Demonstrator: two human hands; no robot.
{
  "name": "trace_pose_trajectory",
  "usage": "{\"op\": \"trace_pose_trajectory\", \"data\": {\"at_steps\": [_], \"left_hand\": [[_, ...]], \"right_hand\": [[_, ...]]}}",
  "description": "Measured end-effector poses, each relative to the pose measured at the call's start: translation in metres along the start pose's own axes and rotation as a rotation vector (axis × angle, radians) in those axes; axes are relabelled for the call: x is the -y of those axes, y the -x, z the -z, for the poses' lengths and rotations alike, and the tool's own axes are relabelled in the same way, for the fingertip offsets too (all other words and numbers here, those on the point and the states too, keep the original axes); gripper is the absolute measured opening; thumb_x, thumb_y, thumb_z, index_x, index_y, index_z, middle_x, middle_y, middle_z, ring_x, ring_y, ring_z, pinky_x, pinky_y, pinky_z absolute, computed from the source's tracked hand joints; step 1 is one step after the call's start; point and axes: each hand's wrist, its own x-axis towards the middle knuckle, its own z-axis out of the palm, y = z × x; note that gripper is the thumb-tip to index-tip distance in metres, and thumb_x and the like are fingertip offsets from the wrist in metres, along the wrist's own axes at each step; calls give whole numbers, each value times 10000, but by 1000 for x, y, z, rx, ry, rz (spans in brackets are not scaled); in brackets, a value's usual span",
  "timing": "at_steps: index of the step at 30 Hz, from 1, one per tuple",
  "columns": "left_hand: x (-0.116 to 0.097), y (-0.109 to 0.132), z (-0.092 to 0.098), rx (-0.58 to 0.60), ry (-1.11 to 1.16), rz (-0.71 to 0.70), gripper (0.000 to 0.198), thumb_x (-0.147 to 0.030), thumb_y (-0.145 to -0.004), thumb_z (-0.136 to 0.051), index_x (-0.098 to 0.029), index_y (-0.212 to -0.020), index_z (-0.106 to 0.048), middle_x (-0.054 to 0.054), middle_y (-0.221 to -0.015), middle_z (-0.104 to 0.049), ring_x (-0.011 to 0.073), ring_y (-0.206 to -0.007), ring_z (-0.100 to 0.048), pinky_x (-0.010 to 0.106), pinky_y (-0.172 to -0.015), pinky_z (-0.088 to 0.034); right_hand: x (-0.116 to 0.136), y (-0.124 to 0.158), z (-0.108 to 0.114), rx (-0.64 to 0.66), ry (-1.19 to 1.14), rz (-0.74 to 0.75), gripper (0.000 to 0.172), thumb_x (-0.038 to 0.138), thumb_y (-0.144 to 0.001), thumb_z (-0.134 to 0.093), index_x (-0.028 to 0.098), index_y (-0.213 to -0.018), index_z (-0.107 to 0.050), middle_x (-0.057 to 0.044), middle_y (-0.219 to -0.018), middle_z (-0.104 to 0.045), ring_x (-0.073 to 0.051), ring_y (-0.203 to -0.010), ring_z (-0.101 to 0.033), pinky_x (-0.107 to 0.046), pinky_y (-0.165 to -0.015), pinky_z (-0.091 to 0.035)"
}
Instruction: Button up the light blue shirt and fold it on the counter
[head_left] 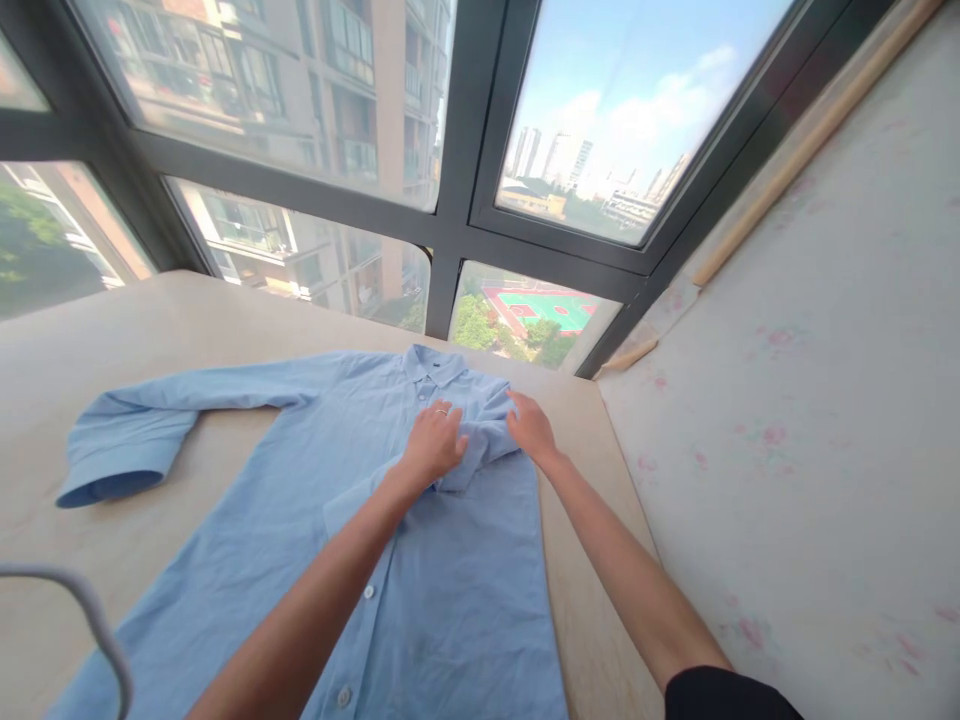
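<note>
A light blue long-sleeved button-up shirt (pixel 270 530) lies front up, its collar toward the window. One sleeve stretches out to the left with its wide cuff bent toward me. The other sleeve (pixel 487 445) is folded across the chest. My left hand (pixel 435 442), with a ring on one finger, rests on this folded sleeve, fingers bent a little and thumb apart. At the shoulder edge on the right, my right hand (pixel 531 426) has its thumb and fingers closed on the shirt fabric. The cuff of the folded sleeve is partly behind my left forearm.
The shirt lies on a pale wood-look surface (pixel 45 380). Dark-framed windows (pixel 450 235) rise behind it, and a flower-patterned wall (pixel 787 400) stands close on the right. A grey-white cable or tube (pixel 94 610) curves in at the lower left.
</note>
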Motion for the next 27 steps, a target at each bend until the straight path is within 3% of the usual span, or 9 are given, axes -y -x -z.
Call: {"op": "trace_pose_trajectory", "data": {"at_steps": [2, 4, 8, 12, 15, 18, 21, 24, 27], "left_hand": [[2, 2, -18, 119, -81, -161, 405, -165, -724, -679, -222, -1118, -607, 143, -1397, -538, 333, -1426, -340, 460, -1165, -252], [1, 7, -31, 256, -235, -214, 496, -198, -783, -641, -209, -1267, -532, 135, -1501, -435, 313, -1469, -258, 457, -1180, -228], [-2, 6, -41, 386, -465, -115, 535, -408, -918, -519, -161, -1382, -418, 180, -1460, -471, 312, -1392, -388, 444, -1089, -348], [-3, -12, -39, 368, -542, -66, 515, -475, -921, -502, -131, -1304, -498, 181, -1196, -643, 338, -1175, -553, 455, -946, -436], [-11, -20, -37, 416, -597, -131, 237, -285, -919, -508, -150, -1071, -630, 146, -1038, -675, 312, -1050, -610, 422, -873, -465], [-25, -11, -37, 467, -573, -215, 285, -99, -922, -386, -167, -973, -658, 126, -1008, -668, 259, -952, -649, 373, -804, -492], [-41, 10, -35, 632, -528, -244, 332, -55, -895, -379, -155, -1013, -672, 140, -1039, -673, 256, -917, -668, 372, -769, -521], [-53, 24, -28, 788, -507, -230, 214, -193, -879, -509, -148, -939, -710, 141, -963, -708, 274, -865, -688, 379, -734, -542], [-58, 15, -18, 764, -416, -187, 306, -442, -876, -560, -191, -931, -725, 105, -923, -727, 262, -852, -696, 348, -719, -540]], "right_hand": [[6, -10, -9, 108, 58, 85, 500, 50, -836, -443, 139, -1311, -574, -140, -1324, -617, -241, -1245, -547, -385, -1061, -427], [10, -15, -16, 229, 116, 173, 516, 42, -845, -451, 137, -1342, -554, -132, -1417, -548, -234, -1327, -479, -365, -1096, -387], [11, -12, -20, 353, 242, 202, 541, 50, -875, -439, 155, -1401, -505, -132, -1487, -473, -250, -1374, -417, -395, -1116, -334], [5, -12, -18, 330, 304, 161, 567, 40, -881, -407, 229, -1406, -506, -111, -1488, -473, -255, -1359, -418, -427, -1069, -350], [-5, -20, -17, 324, 319, 116, 556, 54, -879, -408, 243, -1386, -530, -98, -1499, -462, -257, -1363, -411, -435, -1060, -355], [-19, -32, -20, 364, 261, 62, 534, 74, -863, -422, 230, -1352, -566, -89, -1502, -461, -254, -1383, -397, -451, -1093, -341], [-33, -39, -26, 406, 118, 19, 567, 82, -845, -409, 168, -1394, -521, -113, -1500, -459, -222, -1395, -392, -419, -1139, -326], [-43, -40, -34, 348, 17, -5, 622, 80, -823, -398, 95, -1444, -436, -143, -1525, -410, -199, -1422, -350, -373, -1167, -313], [-50, -38, -42, 135, -110, -110, 678, 73, -773, -426, 95, -1450, -399, -158, -1542, -360, -212, -1439, -314, -396, -1170, -313]]}}
